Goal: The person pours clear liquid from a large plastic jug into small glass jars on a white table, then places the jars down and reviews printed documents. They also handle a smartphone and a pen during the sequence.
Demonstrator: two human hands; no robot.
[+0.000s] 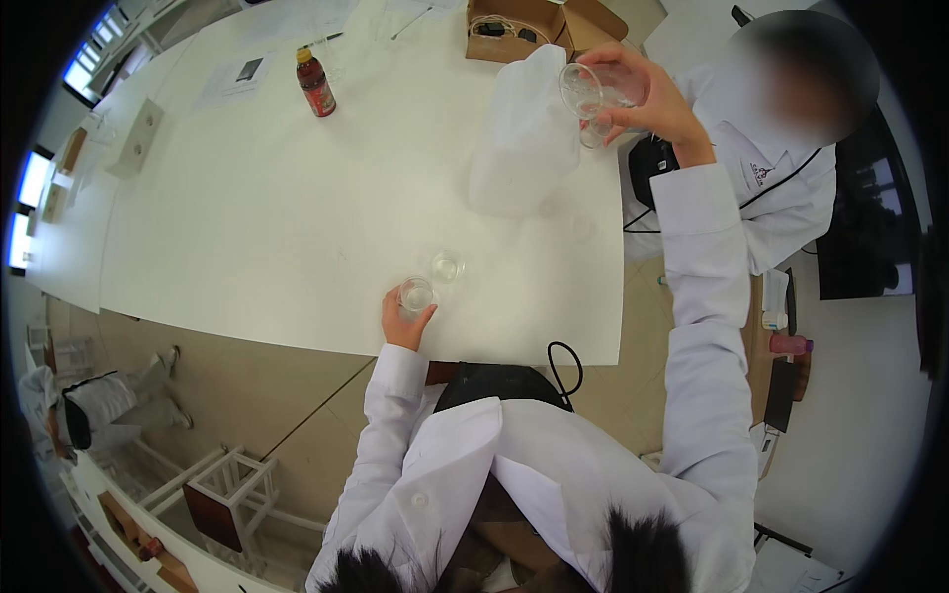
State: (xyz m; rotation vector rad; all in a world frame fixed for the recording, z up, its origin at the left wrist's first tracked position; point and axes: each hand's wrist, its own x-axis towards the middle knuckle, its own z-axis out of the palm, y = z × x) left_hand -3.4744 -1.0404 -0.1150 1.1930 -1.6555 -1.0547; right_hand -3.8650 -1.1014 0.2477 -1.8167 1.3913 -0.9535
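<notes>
My right hand [652, 96] is raised at the table's far right corner, its fingers around a clear beaker [582, 90] tilted on its side. Just below that beaker, partly behind my fingers, another small clear vessel [595, 133] shows; what holds it is unclear. Left of my right hand stands a translucent white plastic jug [523, 141]. Near the front edge, my left hand [404, 319] has its thumb and fingers around a small clear cup [416, 294] standing on the table. A second small clear cup [447, 267] stands just beyond it.
On the white table [296, 222] are a red drink bottle with a yellow cap [316, 85], papers [233, 78], a thin rod [411, 24], a pen [322, 40] and an open cardboard box [493, 50] with cables. A person in a white coat [778, 193] is beyond the right edge. A stool [222, 504] stands lower left.
</notes>
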